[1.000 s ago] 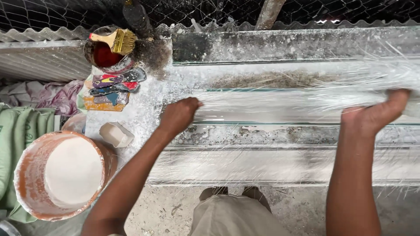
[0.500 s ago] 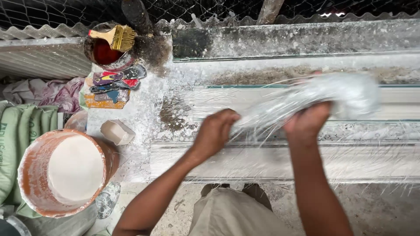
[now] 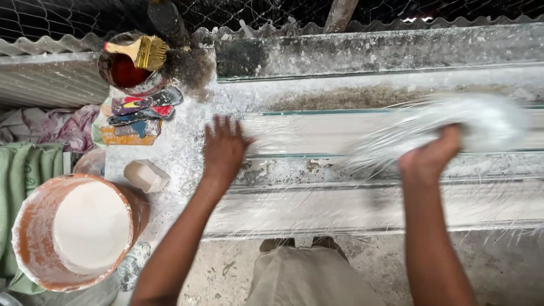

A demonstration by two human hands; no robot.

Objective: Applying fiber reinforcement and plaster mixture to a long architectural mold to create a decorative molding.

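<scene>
A person's right hand (image 3: pixel 432 158) clenched a blurred white bundle of glass fibre strands (image 3: pixel 453 127) at the right of the frame, above a long pale moulding (image 3: pixel 362 198) on the dusty tabletop (image 3: pixel 175 141). The left hand (image 3: pixel 225 150), fingers spread and grip released, hovered at centre. An orange bucket of white powder (image 3: pixel 73 229) sat lower left; a yellow-bristled brush (image 3: pixel 139 52) rested on a red-filled pot (image 3: pixel 126 72) upper left.

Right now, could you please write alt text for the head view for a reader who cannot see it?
Seen from above, a person's right hand lifts a blurred wad of white glassy fibres over a long pale mould, while the left hand spreads flat on it. A bucket of white powder stands at left.
</scene>
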